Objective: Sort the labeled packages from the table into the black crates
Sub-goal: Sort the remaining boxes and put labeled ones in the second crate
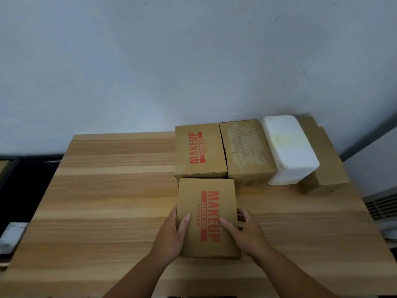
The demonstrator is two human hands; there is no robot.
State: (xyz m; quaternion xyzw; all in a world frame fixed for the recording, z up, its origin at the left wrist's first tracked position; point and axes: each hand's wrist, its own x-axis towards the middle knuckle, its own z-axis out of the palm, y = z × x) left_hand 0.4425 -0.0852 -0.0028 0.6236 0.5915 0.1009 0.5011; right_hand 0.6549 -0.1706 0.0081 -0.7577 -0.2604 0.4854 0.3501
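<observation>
Two bare arms, reaching in from the bottom edge of the head view. Left hand [171, 235] pressed on the left side of a brown box [207, 218], thumb lying flat on its top. Right hand [243, 231] on the right side of that same box, one finger stretched across the lid, other fingers curled round the edge. Both hands closed on the near box, one on each side. Red letters on the lid, reading MAKEUP, with smaller red words beside them, too blurry to read. Box flat on the wooden table [107, 201], a bit right of the middle.

Farther back, a row of packages along the far edge, by the pale wall [171, 61]. First, a second MAKEUP box [199, 150], just behind the held one, nearly touching it. Next to it on the right, a plain brown box [247, 151] with a torn, scuffed top, side by side with the second MAKEUP box. Then a white foam box [289, 149], leaning against the plain one. Last, a flat brown carton [326, 166] at the far right, partly hidden behind the foam.

Off the table on the left, dark floor and a black frame [8, 168]; hard to tell what it belongs to. Down low on the left, something grey and white [11, 236], too blurry to name. On the right, a grey vent [381, 205] with slots.
</observation>
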